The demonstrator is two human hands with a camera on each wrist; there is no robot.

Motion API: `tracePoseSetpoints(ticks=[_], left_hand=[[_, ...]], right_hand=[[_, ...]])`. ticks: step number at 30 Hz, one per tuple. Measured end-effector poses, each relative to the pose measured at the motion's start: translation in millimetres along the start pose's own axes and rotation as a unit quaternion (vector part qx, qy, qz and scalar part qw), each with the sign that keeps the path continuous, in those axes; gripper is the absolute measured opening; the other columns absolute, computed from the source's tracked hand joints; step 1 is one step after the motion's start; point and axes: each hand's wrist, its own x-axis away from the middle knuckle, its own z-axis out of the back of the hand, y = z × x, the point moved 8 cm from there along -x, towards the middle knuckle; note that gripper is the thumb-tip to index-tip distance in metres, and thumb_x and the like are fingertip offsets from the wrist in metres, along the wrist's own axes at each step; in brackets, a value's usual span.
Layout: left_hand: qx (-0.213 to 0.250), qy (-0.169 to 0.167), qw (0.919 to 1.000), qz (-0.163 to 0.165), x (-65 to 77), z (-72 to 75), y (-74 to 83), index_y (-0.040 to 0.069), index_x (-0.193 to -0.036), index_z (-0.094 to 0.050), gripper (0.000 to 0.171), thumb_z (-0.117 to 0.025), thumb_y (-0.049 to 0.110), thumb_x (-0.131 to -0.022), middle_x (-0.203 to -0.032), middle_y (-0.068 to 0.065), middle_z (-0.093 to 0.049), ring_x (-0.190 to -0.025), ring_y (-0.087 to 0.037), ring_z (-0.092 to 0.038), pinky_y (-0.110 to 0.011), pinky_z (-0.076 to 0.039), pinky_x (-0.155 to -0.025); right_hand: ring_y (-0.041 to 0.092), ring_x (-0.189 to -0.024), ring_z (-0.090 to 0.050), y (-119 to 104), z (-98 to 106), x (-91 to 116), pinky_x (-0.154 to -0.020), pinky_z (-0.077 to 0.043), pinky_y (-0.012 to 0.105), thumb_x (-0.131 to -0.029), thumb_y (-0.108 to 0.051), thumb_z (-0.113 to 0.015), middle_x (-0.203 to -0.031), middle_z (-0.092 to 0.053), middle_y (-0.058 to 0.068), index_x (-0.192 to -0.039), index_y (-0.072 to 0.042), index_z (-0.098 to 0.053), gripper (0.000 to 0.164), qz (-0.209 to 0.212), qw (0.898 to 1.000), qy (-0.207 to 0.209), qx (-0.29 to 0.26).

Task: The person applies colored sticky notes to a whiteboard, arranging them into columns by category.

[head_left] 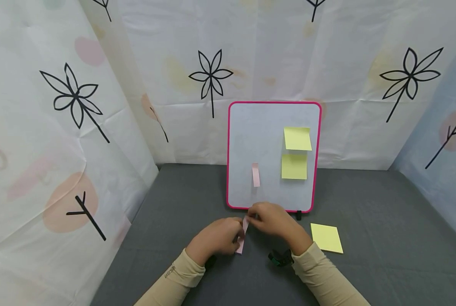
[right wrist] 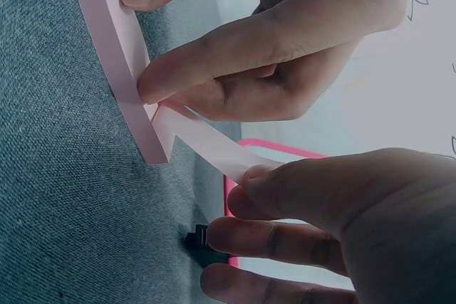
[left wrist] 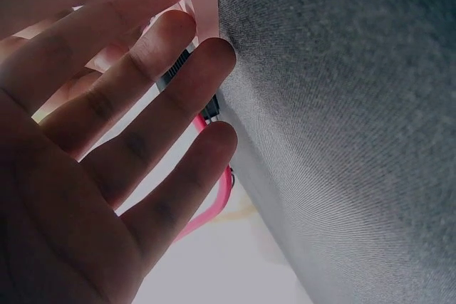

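Note:
A narrow pink sticky note pad [right wrist: 114, 51] lies on the grey cloth in front of the whiteboard. My left hand [head_left: 218, 238] holds this pad, with thumb and fingertips against it; the left wrist view shows the other fingers [left wrist: 160, 122] stretched alongside. Between thumb and index finger, my right hand [head_left: 272, 219] pinches a single pink strip [right wrist: 206, 140]. This strip is lifted at an angle from the pad, its other end still touching the pad by the left fingertip. Part of the pad is hidden behind the left hand in the head view.
Upright behind the hands stands a pink-framed whiteboard [head_left: 266, 127]. It carries one pink strip [head_left: 255, 175] and two yellow sticky notes, an upper note [head_left: 297, 139] and a lower note [head_left: 294, 167]. A yellow sticky note pad [head_left: 326, 238] lies beside the right forearm. Patterned cloth walls surround the table.

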Motion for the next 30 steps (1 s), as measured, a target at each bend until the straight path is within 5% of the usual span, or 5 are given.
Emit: tracePoseSetpoints(ticks=[30], left_hand=[[0.011,-0.002,0.9999,0.002,-2.2,-1.5,-2.0,0.008,-0.096,-0.081,0.013,-0.078,0.002,-0.085,-0.095,0.003,-0.069,-0.070,-0.002,-0.053,-0.019,-0.048,-0.066]], right_hand=[[0.005,-0.074,-0.057,2.0,11.4,1.3,-0.071,-0.055,0.030,-0.098,-0.018,-0.077,-0.085,-0.071,-0.007,-0.094,-0.016,-0.079,0.005,-0.016,1.000,0.007,0.006]])
